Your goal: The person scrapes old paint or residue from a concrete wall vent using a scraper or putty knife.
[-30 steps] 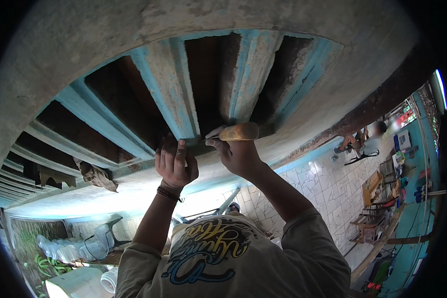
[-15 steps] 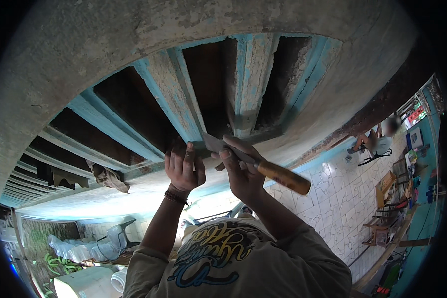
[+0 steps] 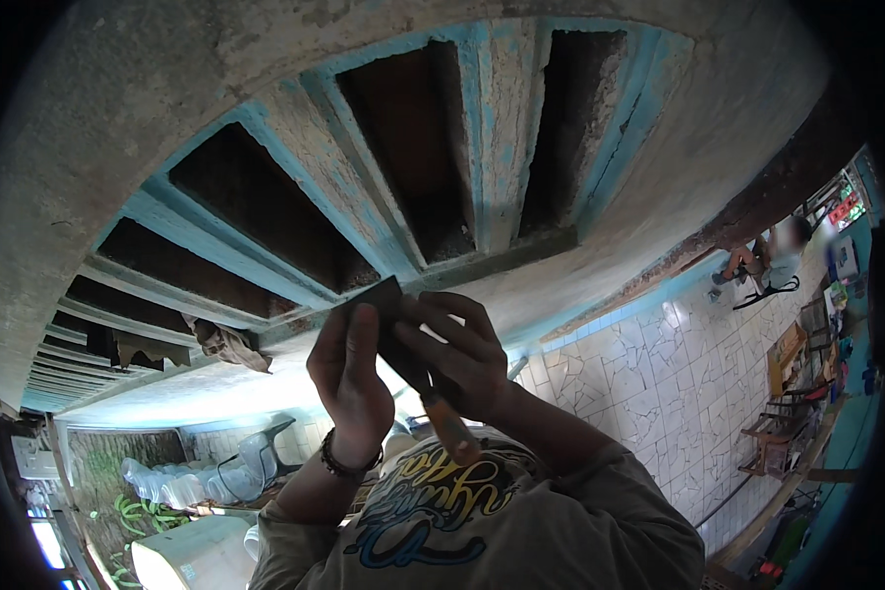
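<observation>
Wooden-handled scraper [image 3: 444, 420]: right hand [image 3: 467, 362] clasps it, left hand [image 3: 352, 372] has an unclear grip, holding by the flats seems safest.

beyond my left grip [image 3: 349, 369] and right grip [image 3: 454, 354], long dark gaps [image 3: 413, 138] stand open, walled apart by weathered blue-and-grey slats [image 3: 506, 147]; a dull grey sill [image 3: 511, 256] bars them below. a dark flat-bladed tool with an orange-brown handle [image 3: 446, 425] fills the room between my grips. leftward, a crumpled brown cloth [image 3: 228, 344] hangs in the way; rightward, air is free above the white tiled floor [image 3: 639, 403].
</observation>
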A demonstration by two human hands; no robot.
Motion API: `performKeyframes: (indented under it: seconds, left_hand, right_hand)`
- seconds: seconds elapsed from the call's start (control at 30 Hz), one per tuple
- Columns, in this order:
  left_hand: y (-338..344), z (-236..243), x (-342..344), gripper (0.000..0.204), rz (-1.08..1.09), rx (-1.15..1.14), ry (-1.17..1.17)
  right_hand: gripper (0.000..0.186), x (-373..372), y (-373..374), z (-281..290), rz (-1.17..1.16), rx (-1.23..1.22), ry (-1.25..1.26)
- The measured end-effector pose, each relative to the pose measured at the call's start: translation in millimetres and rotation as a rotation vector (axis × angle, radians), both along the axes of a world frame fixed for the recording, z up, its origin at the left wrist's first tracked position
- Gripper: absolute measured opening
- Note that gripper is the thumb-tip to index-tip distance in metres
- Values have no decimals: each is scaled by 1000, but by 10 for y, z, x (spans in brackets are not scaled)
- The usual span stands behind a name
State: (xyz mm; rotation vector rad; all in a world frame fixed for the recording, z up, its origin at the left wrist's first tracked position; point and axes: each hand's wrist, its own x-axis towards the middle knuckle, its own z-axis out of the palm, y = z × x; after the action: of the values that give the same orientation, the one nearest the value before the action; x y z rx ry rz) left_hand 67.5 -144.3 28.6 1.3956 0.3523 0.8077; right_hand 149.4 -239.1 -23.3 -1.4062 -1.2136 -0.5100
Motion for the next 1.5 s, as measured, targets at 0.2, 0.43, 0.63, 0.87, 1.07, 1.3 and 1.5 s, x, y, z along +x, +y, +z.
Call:
performKeyframes:
  seconds: [0.2,0.43,0.63,0.87,1.07,1.3,1.5]
  left_hand:
    - [-71,163,259,24,216,46,-230]
    - [-103,152,393,13,195,403,-91]
    - [8,88,414,16,243,553,-28]
    - [13,189,460,16,191,507,-87]
    - [10,216,469,17,182,447,-103]
    - [10,216,496,13,201,498,-139]
    - [31,436,522,15,120,401,-232]
  right_hand:
    - [61,-153,-288,92,471,-280,665]
    - [60,25,-140,131,258,-54,424]
    - [50,174,-72,177,192,-50,232]
    - [47,184,-44,333,126,-42,223]
    - [46,249,-126,423,146,-108,231]
    - [43,274,-148,397,192,-96,233]
    - [43,269,-93,657,186,-27,232]
